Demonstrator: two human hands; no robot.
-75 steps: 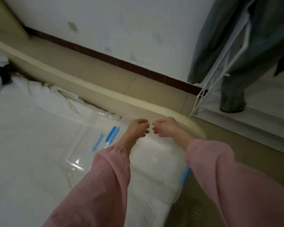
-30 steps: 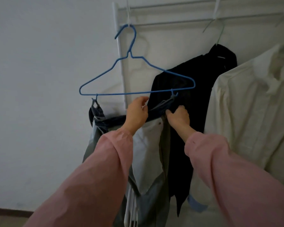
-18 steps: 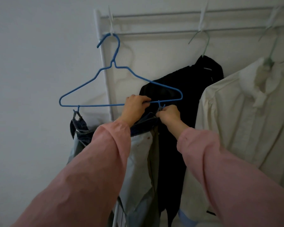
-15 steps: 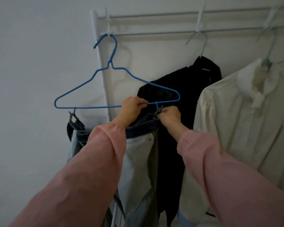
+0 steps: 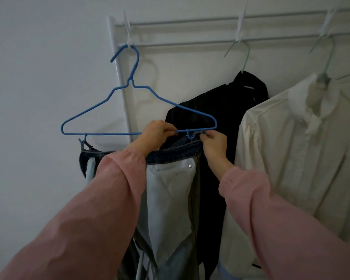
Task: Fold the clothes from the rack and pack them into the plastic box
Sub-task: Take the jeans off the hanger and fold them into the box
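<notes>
- The rack (image 5: 190,40) stands against the wall with its rails running off the right edge. Its far end and feet are out of view.
- A white shirt (image 5: 291,148) hangs on a pale hanger at the right, waiting its turn. Its hem is cut off below.
- The jeans (image 5: 170,188), the garment being worked on, hang inside out by the waistband from two clips. The legs drop out of the picture behind the left sleeve.
- A black top (image 5: 220,110) hangs between the jeans and the shirt, partly hidden by both. I cannot tell what kind of garment it is.
- The blue hanger (image 5: 133,85) is hooked on the rail near the post, tilted.
- The left hand (image 5: 156,136) has its fingers curled round the hanger's bottom bar, probably to steady it.
- The right hand (image 5: 214,145) pinches at the right-hand clip (image 5: 192,135), seemingly to free the waistband. Whether the clip has let go is hard to make out.
- The plastic box is not in view.
</notes>
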